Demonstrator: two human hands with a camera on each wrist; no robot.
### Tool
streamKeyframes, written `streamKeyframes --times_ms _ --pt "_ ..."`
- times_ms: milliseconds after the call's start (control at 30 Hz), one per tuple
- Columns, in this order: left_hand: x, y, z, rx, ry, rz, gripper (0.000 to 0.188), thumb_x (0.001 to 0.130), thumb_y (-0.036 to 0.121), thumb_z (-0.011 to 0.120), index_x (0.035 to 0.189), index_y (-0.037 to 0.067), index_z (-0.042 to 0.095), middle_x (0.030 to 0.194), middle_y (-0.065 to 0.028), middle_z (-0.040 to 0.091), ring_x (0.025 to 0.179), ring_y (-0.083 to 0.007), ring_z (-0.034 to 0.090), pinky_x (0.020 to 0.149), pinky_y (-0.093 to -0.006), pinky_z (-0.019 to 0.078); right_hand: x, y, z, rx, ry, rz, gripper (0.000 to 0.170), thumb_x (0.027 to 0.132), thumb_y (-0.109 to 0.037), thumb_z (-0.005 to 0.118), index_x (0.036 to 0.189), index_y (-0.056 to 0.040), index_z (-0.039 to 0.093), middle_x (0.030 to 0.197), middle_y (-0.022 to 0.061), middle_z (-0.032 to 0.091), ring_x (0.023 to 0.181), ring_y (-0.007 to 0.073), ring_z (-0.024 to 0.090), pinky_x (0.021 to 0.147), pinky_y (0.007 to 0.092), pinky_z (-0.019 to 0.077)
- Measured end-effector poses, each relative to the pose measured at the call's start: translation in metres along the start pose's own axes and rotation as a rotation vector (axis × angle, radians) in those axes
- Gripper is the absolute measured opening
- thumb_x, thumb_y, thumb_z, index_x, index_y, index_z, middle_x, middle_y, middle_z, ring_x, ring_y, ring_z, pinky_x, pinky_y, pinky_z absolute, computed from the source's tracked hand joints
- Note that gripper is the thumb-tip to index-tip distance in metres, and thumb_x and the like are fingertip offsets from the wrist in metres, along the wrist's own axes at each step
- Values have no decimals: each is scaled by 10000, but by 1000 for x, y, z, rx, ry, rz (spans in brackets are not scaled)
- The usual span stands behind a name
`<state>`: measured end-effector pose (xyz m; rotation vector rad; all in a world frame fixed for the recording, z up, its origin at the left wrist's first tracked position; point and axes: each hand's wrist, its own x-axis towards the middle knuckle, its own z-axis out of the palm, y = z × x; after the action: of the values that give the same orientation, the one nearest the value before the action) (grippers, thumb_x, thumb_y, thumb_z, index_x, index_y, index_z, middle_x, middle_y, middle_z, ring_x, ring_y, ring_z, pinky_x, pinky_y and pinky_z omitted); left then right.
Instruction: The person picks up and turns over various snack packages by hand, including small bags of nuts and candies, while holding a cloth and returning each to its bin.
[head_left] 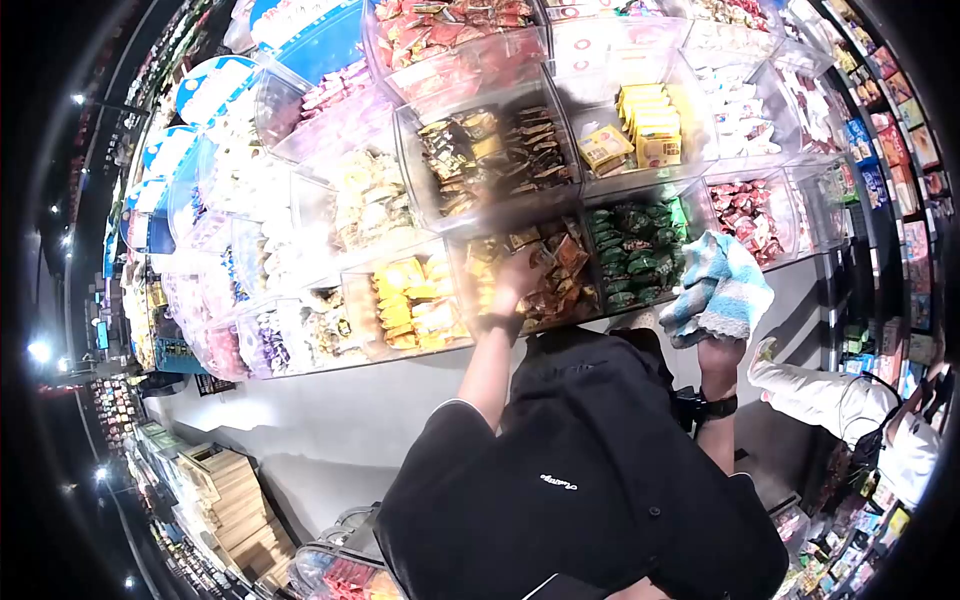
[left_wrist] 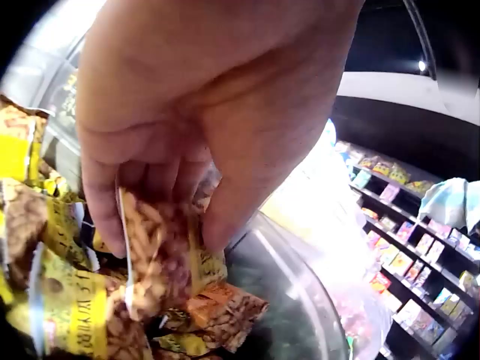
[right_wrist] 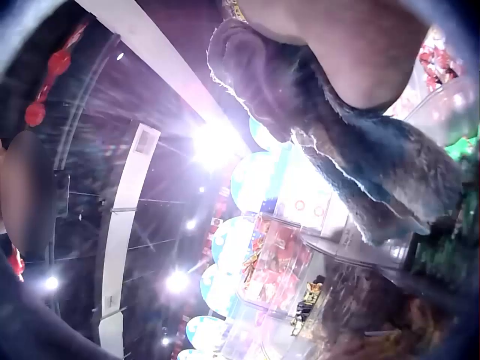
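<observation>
pinching snack packet (left_wrist: pixel 156 255), left hand (left_wrist: pixel 206 109), holding cloth (head_left: pixel 717 290), right hand (right_wrist: pixel 364 49), nearby yellow label (left_wrist: pixel 79 300) blurred

Head looks down on bins (head_left: pixel 470 65); left wrist, close on packets (left_wrist: pixel 71 300); right, up toward lights (right_wrist: pixel 178 282); all share cloth (head_left: pixel 715 290)

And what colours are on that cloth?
The cloth has light blue and white bands, clearest in the head view.

Front-row bin (left_wrist: pixel 300 255): snack packets (left_wrist: pixel 79 300) inside; left hand (head_left: pixel 515 285) among them, one packet (left_wrist: pixel 157 255) between thumb and fingers. Behind, one tier up: further bins (head_left: pixel 500 212). To right: cloth (head_left: pixel 718 290) in right hand (right_wrist: pixel 367 56). Farther right: bystander (head_left: pixel 835 400), stocked shelves (head_left: pixel 915 270). Lower left: wooden stand (head_left: pixel 240 510).
</observation>
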<state>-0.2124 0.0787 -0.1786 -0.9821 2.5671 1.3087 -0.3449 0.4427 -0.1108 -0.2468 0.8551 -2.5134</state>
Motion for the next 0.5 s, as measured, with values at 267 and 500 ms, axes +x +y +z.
streamKeyframes --times_ms 267,500 --pt "-5 71 -68 -95 329 203 187 815 192 598 907 35 643 821 -178 639 768 -334 619 689 -394 489 -21 4 -40 64 -16 -27 502 964 -330 366 1382 -58 312 1398 103 375 1287 279 356 1071 439 286" --pt "72 65 -128 248 709 235 183 773 186 612 891 46 610 861 -163 637 807 -316 615 738 -399 479 -27 4 -38 67 -9 -17 498 965 -326 367 1382 -59 314 1393 100 382 1281 274 363 1070 433 288"
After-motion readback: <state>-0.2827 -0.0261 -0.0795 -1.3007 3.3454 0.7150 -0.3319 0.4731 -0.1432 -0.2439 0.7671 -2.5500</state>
